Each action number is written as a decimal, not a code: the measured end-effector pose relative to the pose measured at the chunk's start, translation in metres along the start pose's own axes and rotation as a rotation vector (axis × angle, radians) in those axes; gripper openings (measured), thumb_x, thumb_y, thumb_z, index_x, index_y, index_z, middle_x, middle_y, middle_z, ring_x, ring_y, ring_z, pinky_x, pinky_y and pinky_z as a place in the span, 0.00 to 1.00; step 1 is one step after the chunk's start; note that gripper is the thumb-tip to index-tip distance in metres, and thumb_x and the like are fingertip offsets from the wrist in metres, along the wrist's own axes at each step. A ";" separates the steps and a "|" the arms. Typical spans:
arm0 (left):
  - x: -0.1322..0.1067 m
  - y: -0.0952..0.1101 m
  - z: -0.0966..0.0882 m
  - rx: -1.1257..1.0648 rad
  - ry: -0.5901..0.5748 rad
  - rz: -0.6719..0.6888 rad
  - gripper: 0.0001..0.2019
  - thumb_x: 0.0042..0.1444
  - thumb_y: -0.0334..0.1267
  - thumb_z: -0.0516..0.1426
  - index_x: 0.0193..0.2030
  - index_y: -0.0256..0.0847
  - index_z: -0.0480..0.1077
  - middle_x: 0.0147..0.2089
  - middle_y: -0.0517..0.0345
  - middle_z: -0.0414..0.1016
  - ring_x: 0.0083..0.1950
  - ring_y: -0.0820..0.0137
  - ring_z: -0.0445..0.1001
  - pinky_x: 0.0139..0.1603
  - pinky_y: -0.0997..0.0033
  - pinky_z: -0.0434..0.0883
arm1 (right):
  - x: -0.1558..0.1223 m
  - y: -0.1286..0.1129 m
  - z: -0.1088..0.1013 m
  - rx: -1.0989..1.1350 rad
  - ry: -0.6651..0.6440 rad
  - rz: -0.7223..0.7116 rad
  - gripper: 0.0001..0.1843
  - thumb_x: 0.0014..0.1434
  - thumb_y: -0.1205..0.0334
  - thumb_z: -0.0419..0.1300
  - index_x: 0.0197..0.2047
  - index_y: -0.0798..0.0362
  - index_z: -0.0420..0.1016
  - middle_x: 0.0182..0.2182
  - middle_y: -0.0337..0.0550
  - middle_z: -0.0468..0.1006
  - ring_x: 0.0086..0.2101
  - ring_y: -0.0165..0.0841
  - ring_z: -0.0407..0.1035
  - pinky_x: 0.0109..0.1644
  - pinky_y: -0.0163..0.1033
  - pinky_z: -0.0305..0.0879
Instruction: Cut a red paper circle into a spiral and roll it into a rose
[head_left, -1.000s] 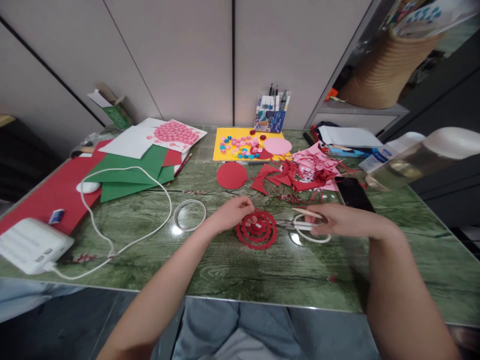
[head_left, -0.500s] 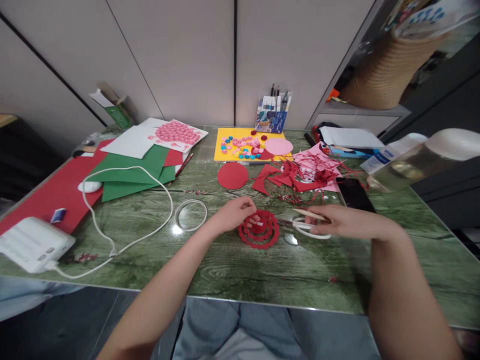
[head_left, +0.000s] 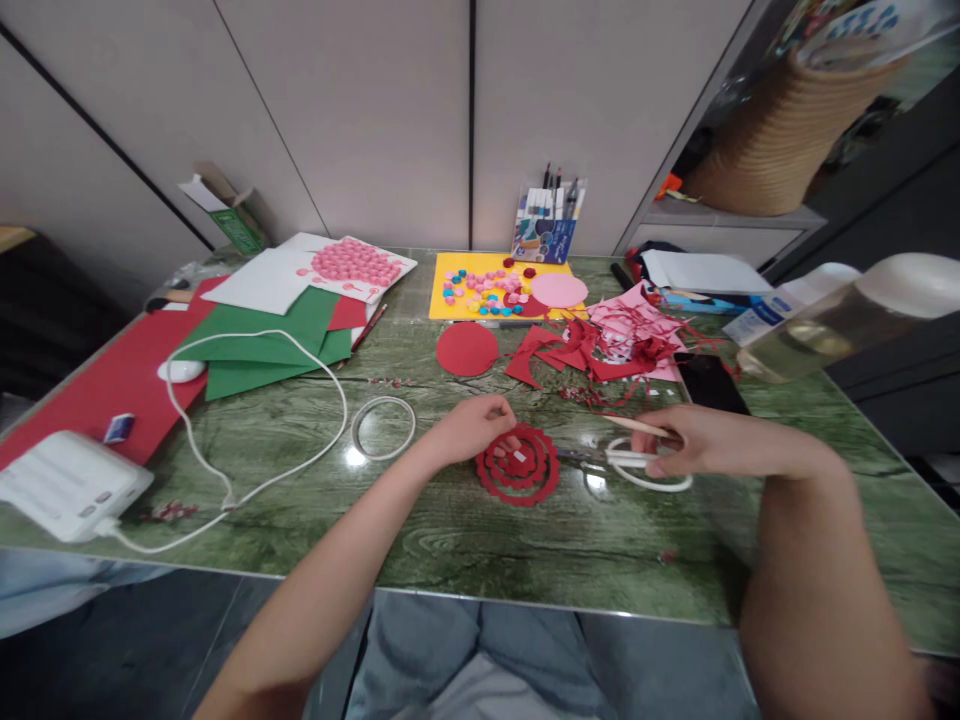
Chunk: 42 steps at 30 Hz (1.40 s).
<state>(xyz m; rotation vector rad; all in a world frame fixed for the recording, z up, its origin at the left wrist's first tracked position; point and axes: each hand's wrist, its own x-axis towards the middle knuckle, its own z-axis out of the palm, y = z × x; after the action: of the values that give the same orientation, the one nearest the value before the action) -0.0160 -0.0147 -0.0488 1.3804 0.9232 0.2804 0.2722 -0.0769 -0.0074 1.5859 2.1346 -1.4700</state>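
A red paper spiral with scalloped edges (head_left: 519, 472) lies on the green marbled table (head_left: 465, 530). My left hand (head_left: 472, 425) pinches its upper left edge, fingers closed on the paper. My right hand (head_left: 686, 440) is closed round the white handles of a pair of scissors (head_left: 626, 460), whose blades point left at the spiral. A thin wooden stick (head_left: 637, 427) also runs through my right fingers.
Red and pink paper scraps (head_left: 607, 345), a red disc (head_left: 466, 348), a yellow sheet with small rolled flowers (head_left: 487, 290) and a black phone (head_left: 709, 385) lie beyond. Green and red sheets (head_left: 255, 345), a white cable (head_left: 255, 420), a tape ring (head_left: 383, 427) and a white box (head_left: 67, 485) sit left.
My right hand with the scissors has shifted a little to the right and toward me. My left hand and the spiral have stayed almost in place.
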 end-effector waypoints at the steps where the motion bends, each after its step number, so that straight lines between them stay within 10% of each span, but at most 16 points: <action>1: 0.001 0.000 0.000 0.009 0.004 0.004 0.06 0.54 0.36 0.52 0.28 0.40 0.61 0.26 0.57 0.76 0.26 0.71 0.74 0.31 0.70 0.71 | 0.000 -0.001 0.000 0.000 0.003 0.012 0.13 0.53 0.50 0.58 0.32 0.53 0.68 0.26 0.36 0.66 0.26 0.29 0.57 0.28 0.32 0.53; 12: 0.008 -0.015 -0.002 0.178 0.063 0.060 0.14 0.46 0.33 0.59 0.41 0.40 0.63 0.32 0.59 0.73 0.26 0.71 0.74 0.28 0.70 0.71 | 0.005 -0.007 0.002 -0.004 0.019 0.035 0.10 0.49 0.54 0.58 0.30 0.52 0.68 0.24 0.36 0.67 0.26 0.30 0.59 0.27 0.32 0.54; 28: 0.009 -0.010 0.001 0.658 0.225 0.179 0.13 0.40 0.37 0.63 0.36 0.40 0.73 0.32 0.56 0.74 0.32 0.65 0.69 0.32 0.71 0.61 | 0.007 -0.008 0.002 -0.060 0.094 -0.001 0.14 0.51 0.50 0.57 0.33 0.52 0.71 0.26 0.37 0.69 0.27 0.31 0.61 0.28 0.32 0.55; 42: 0.007 -0.008 -0.003 0.612 0.199 0.196 0.14 0.38 0.39 0.64 0.33 0.39 0.68 0.33 0.59 0.73 0.34 0.67 0.70 0.32 0.72 0.62 | 0.007 -0.007 0.000 -0.059 0.158 0.015 0.18 0.50 0.48 0.59 0.36 0.54 0.70 0.29 0.39 0.70 0.29 0.32 0.62 0.30 0.33 0.56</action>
<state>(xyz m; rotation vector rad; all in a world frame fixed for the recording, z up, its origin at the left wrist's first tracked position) -0.0167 -0.0097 -0.0586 2.0411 1.0895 0.3002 0.2643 -0.0722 -0.0070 1.7468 2.2209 -1.3041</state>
